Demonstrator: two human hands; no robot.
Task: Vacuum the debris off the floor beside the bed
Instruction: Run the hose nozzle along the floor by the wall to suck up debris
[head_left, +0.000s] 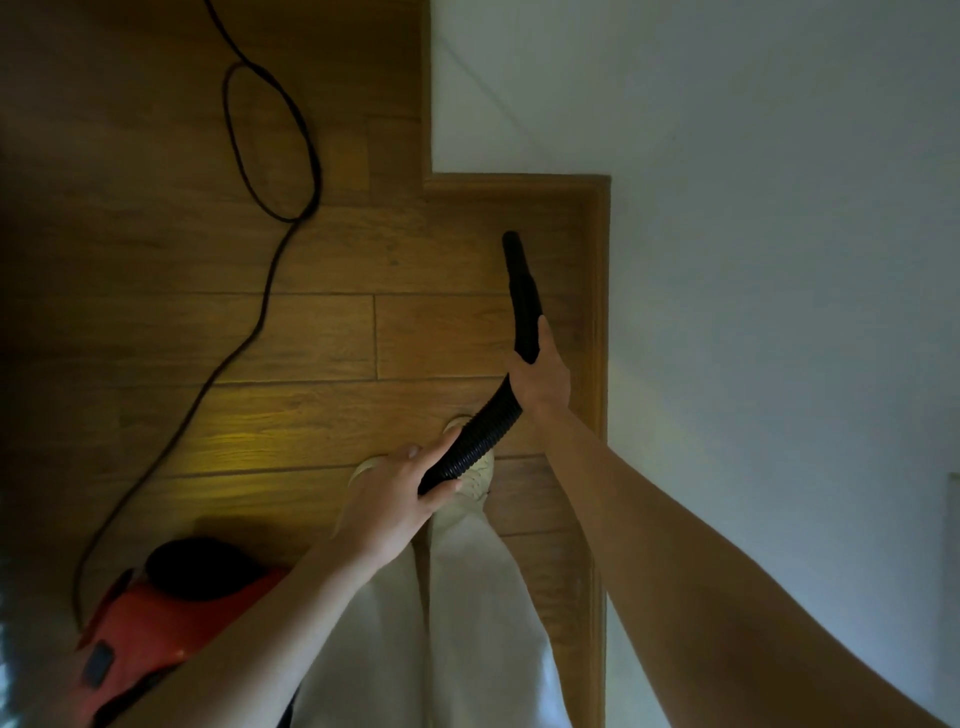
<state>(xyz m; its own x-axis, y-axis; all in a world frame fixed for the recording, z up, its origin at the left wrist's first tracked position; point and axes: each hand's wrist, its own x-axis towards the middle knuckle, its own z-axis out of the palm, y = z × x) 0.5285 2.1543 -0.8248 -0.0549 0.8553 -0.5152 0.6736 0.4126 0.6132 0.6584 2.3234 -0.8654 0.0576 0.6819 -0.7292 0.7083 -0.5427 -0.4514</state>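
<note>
Cord (270, 171) lies looped behind on floor (311, 332) (snag risk if I pull). My right hand (540, 379) grips nozzle (522, 291), left hand (395, 499) holds hose (475, 441); vacuum (150, 623) may tip.

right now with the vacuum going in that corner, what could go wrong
The black cord lies looped on the wood floor just left of the feet; a step back could snag it. The red vacuum sits close behind the left leg, easy to bump or tip if the hose is tugged. The nozzle, held by the right hand, may scrape the skirting board. The left hand grips the hose.
</note>
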